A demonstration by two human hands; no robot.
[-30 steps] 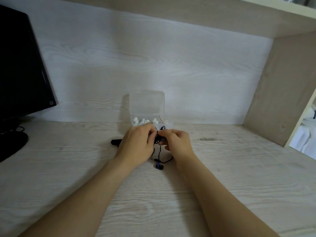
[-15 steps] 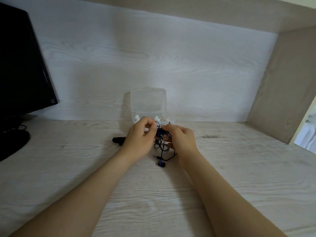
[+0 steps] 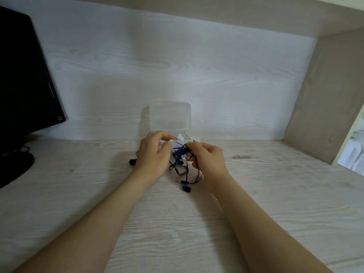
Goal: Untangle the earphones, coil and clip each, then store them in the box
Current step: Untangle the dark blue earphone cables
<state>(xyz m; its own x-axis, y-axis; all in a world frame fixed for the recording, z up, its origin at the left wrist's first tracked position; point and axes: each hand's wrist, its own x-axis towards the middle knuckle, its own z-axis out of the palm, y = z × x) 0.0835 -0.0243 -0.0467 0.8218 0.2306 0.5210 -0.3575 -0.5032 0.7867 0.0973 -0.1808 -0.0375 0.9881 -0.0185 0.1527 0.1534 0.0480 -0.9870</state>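
The dark earphones (image 3: pixel 180 154), a tight bundle one second ago, now hang in loose loops just before the open box (image 3: pixel 170 115), pinched by the right hand (image 3: pixel 208 160), the left hand (image 3: pixel 152 156) curled beside them with its hold unclear, so the coiling seems unfinished.

Left grip (image 3: pixel 152 156) and right grip (image 3: pixel 208 160) pinch tangled black-and-blue earphones (image 3: pixel 180 154) over the bench (image 3: pixel 78 194); one blue earbud (image 3: pixel 186 188) trails at 6 o'clock. The open clear box (image 3: pixel 170 115) stands at 12 o'clock and the monitor (image 3: pixel 23 75) at 9 o'clock.
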